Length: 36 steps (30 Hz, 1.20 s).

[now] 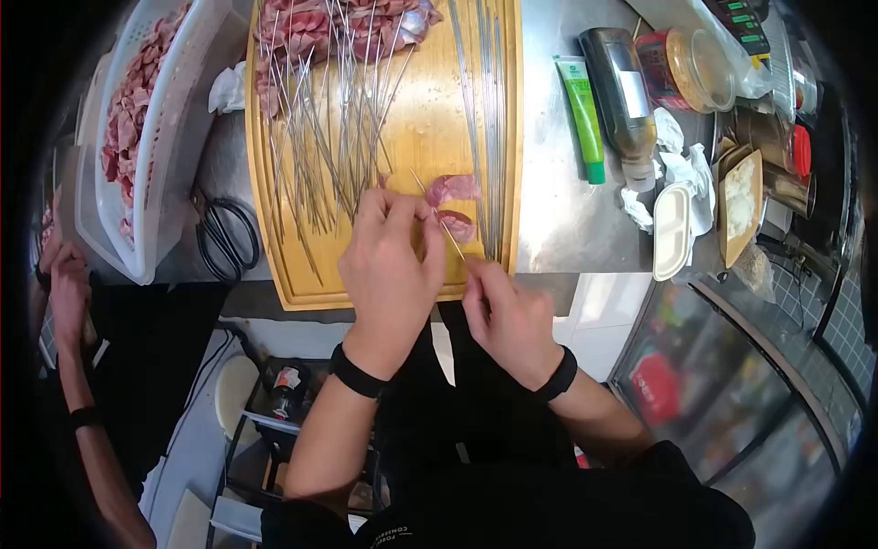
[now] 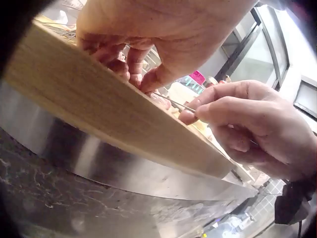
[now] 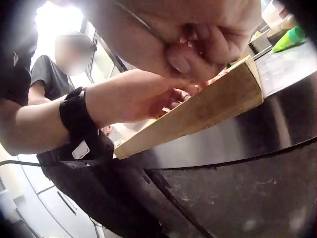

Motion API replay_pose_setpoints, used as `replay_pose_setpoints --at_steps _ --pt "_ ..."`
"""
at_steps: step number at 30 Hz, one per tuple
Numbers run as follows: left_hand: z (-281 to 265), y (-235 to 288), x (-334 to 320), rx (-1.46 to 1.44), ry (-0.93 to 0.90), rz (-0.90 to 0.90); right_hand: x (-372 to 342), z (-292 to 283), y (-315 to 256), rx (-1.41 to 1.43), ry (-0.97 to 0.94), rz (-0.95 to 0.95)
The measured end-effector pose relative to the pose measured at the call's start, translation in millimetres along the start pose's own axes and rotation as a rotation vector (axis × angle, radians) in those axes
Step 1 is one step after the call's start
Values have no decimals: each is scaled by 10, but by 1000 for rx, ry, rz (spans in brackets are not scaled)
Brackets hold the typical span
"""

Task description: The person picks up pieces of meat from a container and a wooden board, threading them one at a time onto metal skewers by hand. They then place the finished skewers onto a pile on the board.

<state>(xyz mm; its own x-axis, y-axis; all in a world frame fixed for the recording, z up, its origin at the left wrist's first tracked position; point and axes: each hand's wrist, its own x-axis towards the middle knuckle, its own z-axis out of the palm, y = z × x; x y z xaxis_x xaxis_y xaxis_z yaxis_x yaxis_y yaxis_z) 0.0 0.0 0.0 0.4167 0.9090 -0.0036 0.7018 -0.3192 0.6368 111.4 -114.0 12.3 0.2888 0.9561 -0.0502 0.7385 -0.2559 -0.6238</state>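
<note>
Over the lower part of a wooden board (image 1: pixel 421 110), the right hand (image 1: pixel 514 322) pinches a thin metal skewer (image 1: pixel 454 243) near its lower end. The left hand (image 1: pixel 391 261) pinches a small bit of meat at the skewer, thumb and forefinger together. Two meat pieces (image 1: pixel 452 190) lie just right of the left fingertips. In the left wrist view the skewer (image 2: pixel 176 103) runs between the left hand (image 2: pixel 158 39) and the right hand (image 2: pixel 257 124). The right wrist view shows the right hand (image 3: pixel 198 44) close up, hiding most of the skewer.
Many metal skewers (image 1: pixel 320 137) lie at the board's left, more (image 1: pixel 489 119) along its right. Meat (image 1: pixel 347 27) is heaped at the back. A white basket of meat (image 1: pixel 155 197) and scissors (image 1: pixel 224 240) stand left; a green tube (image 1: pixel 582 114) and dark bottle (image 1: pixel 622 91) lie right.
</note>
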Motion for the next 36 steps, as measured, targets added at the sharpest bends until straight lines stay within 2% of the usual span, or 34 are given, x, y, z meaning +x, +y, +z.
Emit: replay_pose_setpoints --at_steps 3,9,11,13,17,18,20,22,24,27,31,34,36 --pt "-10 15 2 -27 0 -4 57 -16 6 58 -7 15" --pt "-202 133 13 -227 -93 -135 16 -81 35 280 43 91" --pt "-342 154 -18 -308 -126 -174 -1 -134 34 385 22 204" --pt "-559 135 10 -314 -50 -113 -50 -139 115 416 77 209" --pt "-1318 -186 311 -164 264 -85 -85 -204 147 514 135 238" --pt "-1526 -239 435 -128 313 -156 -103 -221 158 539 131 218" --pt "-1920 -410 701 114 335 -119 -125 -253 190 537 132 259" --pt "-2170 -625 965 262 309 -32 -120 -271 184 575 140 253" --pt "-2324 -933 1251 483 239 148 -118 -282 209 574 142 256" --pt "-2305 -1154 1520 606 152 43 -107 -312 200 570 133 263" --pt "-2263 -1255 1653 643 142 -22 -125 -319 213 610 150 254" --pt "-2373 -1383 1657 600 124 47 -146 -340 267 575 134 254" --pt "-2501 -1365 1628 438 39 -49 -155 -350 293 560 143 234"
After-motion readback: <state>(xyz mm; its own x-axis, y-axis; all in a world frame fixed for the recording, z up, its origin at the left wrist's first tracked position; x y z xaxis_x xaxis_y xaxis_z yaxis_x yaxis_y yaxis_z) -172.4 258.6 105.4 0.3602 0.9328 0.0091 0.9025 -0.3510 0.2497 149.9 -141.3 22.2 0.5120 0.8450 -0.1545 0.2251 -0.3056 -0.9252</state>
